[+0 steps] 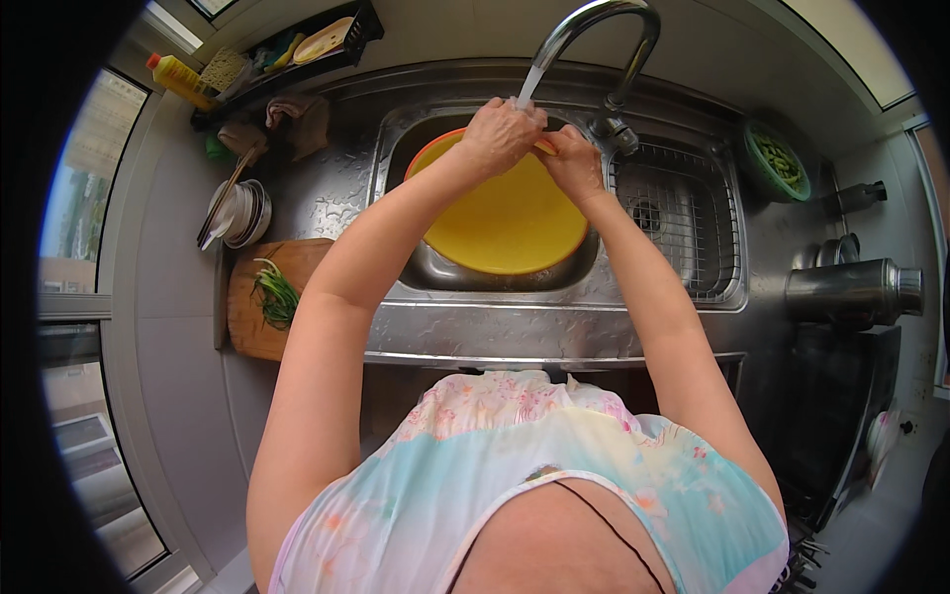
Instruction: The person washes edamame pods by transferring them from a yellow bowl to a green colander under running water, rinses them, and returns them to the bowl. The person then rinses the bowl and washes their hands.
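Note:
A large yellow plastic basin with an orange rim sits tilted in the left bowl of a stainless steel sink. Water runs from the curved chrome faucet onto my left hand, which is over the basin's far rim. Its fingertips are blurred by the water, so whether they grip anything is unclear. Close beside it, my right hand holds the basin's far right rim, with the thumb side toward my left hand. The inside of the basin that shows is plain yellow.
Left of the sink lie green onions on a wooden cutting board, near stacked bowls with chopsticks. The right sink bowl holds a wire rack. A green colander of green pods and a steel thermos stand at right.

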Demonstrator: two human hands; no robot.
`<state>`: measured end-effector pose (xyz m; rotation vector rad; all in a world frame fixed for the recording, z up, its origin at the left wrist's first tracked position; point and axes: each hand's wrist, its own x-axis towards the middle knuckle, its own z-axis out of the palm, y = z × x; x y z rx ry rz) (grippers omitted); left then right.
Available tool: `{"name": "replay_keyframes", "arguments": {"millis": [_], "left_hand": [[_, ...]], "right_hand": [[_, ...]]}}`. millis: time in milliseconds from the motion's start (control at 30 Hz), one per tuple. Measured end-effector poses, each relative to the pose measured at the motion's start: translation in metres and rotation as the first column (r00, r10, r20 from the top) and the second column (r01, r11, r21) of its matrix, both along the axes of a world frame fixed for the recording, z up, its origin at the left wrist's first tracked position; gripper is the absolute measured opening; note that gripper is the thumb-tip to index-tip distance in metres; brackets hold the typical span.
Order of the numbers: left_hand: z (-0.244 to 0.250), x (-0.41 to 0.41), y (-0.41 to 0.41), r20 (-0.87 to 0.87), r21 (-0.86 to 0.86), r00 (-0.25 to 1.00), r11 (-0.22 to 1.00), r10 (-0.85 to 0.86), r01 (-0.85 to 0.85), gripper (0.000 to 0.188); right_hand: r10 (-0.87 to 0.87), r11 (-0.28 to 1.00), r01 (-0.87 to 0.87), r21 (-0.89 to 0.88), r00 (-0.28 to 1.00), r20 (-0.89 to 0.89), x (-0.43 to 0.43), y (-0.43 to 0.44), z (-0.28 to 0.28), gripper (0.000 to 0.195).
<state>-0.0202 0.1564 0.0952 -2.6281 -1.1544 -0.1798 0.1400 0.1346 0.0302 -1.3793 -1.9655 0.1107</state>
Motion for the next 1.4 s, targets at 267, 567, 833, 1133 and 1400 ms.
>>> {"name": "replay_keyframes", "arguments": {"millis": [267,567,833,1133,1400], "left_hand": [[0.022,-0.021,0.04,0.18,-0.381,0.938,0.9,0.297,-0.212,0.038],[0.021,-0.12,-0.006,0.524,-0.675,0.663,0.735,0.536,-0.061,0.034],[0.066,-0.089,-0.055,0.293,-0.385,0.868,0.88,0.401,-0.277,0.027],[0.044,-0.086,-0.087,-0.044,0.068,0.997,0.996,-0.061,0.064,0.043],[0.072,-0.079,-0.088,0.152,0.23,0.92,0.918,-0.362,0.323,0.058]], "right_hand": [[-0.291,0.916,0.034,-0.4,0.743,-0.603,0.067,-0.02,-0.01,0.021],[-0.426,0.817,-0.247,-0.522,0.353,-0.833,0.07,-0.018,-0.043,0.035],[-0.621,0.627,0.088,-0.774,0.655,-0.429,0.076,0.015,0.005,0.068],[0.236,0.808,-0.15,-0.57,0.969,0.079,0.061,-0.073,0.038,0.094],[-0.045,0.879,-0.012,0.476,0.993,0.107,0.07,-0.096,0.057,0.044]]}}
